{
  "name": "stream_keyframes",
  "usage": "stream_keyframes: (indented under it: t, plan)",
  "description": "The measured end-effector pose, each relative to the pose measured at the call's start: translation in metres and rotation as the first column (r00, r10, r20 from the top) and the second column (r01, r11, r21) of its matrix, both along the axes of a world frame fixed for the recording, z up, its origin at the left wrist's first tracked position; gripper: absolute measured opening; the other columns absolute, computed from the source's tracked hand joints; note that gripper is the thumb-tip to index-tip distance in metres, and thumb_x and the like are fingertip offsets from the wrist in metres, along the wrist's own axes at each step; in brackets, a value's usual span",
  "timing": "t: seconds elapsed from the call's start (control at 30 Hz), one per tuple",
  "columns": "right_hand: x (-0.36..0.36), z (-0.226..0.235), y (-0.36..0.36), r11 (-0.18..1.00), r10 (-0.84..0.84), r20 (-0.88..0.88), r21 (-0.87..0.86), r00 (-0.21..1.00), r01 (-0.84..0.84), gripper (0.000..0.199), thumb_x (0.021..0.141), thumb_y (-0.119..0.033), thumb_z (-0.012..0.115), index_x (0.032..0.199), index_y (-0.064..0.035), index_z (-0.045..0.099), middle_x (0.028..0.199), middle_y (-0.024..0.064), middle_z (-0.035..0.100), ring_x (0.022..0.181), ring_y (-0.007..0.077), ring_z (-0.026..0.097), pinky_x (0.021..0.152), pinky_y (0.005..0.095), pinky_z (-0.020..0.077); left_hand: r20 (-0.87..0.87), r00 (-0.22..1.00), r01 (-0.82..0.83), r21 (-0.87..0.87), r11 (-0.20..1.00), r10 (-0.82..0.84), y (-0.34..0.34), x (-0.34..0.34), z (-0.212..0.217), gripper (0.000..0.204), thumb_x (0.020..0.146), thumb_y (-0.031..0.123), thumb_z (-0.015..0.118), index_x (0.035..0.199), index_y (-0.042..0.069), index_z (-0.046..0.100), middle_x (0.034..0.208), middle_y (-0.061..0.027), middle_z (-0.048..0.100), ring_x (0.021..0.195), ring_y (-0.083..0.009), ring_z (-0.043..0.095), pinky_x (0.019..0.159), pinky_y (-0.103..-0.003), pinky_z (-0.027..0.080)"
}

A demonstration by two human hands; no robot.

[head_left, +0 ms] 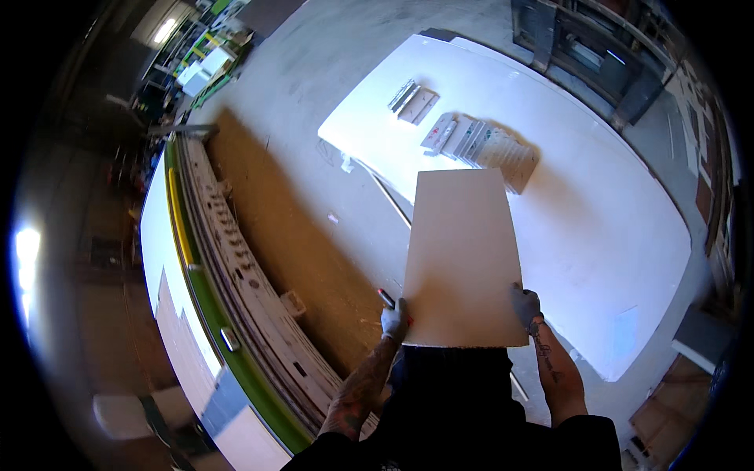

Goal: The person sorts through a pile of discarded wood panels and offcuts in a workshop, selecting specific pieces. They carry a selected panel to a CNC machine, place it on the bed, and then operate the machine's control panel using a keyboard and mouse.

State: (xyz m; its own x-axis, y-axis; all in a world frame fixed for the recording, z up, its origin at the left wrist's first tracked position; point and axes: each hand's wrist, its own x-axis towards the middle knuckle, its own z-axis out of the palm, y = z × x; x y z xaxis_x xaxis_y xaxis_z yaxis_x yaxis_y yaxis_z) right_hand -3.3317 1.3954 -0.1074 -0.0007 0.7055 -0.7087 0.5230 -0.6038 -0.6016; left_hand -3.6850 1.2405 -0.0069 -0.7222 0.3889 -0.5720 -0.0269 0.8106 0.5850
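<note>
I hold a flat beige rectangular board (462, 251) in front of my body, between both hands. My left hand (395, 320), in a grey glove, is closed on the board's left edge near its lower corner. A dark marker-like stick with a red end (386, 298) also pokes up from that hand. On the opposite edge, my right hand (527, 304), gloved too, grips the board with its fingers mostly behind it. The board's far end overlaps the view of a large white table (613, 235).
On the table lie a row of stacked pale slabs (479, 145) and a smaller stack (413, 102). To my left runs a long workbench with a green edge (228, 369) and a slotted pale side. A dark metal frame (589, 55) stands beyond the table at the right.
</note>
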Motion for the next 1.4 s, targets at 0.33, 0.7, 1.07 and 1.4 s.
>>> stream_keyframes:
  t: [0.33, 0.7, 1.07, 1.4]
  plan:
    - [-0.106, -0.046, 0.025, 0.998, -0.033, 0.015, -0.054, 0.999, 0.033, 0.061, 0.093, -0.055, 0.057, 0.091, 0.0051, 0.069, 0.076, 0.0140, 0.070, 0.071, 0.0226, 0.068, 0.065, 0.0376, 0.0524, 0.060, 0.995, 0.086, -0.111, 0.990, -0.080, 0.075, -0.140, -0.123, 0.056, 0.085, 0.049, 0.057, 0.067, -0.003, 0.066, 0.058, -0.0119, 0.064, 0.057, -0.0238, 0.066, 0.054, -0.041, 0.050]
    - [-0.215, -0.117, 0.033, 0.946, -0.288, 0.191, -0.093, 0.938, 0.310, 0.060, 0.094, -0.053, 0.055, 0.107, 0.0047, 0.066, 0.085, 0.0167, 0.070, 0.075, 0.0281, 0.067, 0.069, 0.0420, 0.0527, 0.165, 0.960, 0.248, -0.146, 0.958, -0.224, 0.162, -0.257, -0.247, 0.058, 0.087, 0.049, 0.054, 0.066, -0.004, 0.067, 0.056, -0.0159, 0.064, 0.058, -0.0275, 0.068, 0.054, -0.044, 0.049]
    - [-0.313, -0.083, 0.063, 0.880, -0.436, 0.164, -0.127, 0.885, 0.458, 0.049, 0.098, -0.046, 0.058, 0.100, 0.0019, 0.066, 0.080, 0.0016, 0.064, 0.068, 0.0113, 0.058, 0.060, 0.0292, 0.0470, 0.258, 0.955, 0.163, -0.029, 0.986, -0.150, 0.182, -0.333, -0.255, 0.046, 0.088, 0.039, 0.058, 0.072, -0.003, 0.068, 0.057, -0.0089, 0.063, 0.055, -0.0190, 0.063, 0.053, -0.040, 0.048]
    - [-0.345, 0.040, 0.119, 0.629, -0.754, -0.065, 0.219, 0.654, 0.746, 0.050, 0.096, -0.047, 0.059, 0.071, -0.0035, 0.059, 0.062, -0.0020, 0.051, 0.056, 0.0097, 0.045, 0.050, 0.0296, 0.0358, 0.169, 0.968, 0.100, 0.415, 0.904, -0.184, 0.231, -0.318, -0.153, 0.035, 0.095, 0.030, 0.054, 0.087, -0.001, 0.068, 0.065, -0.0009, 0.059, 0.057, -0.0096, 0.054, 0.051, -0.028, 0.043]
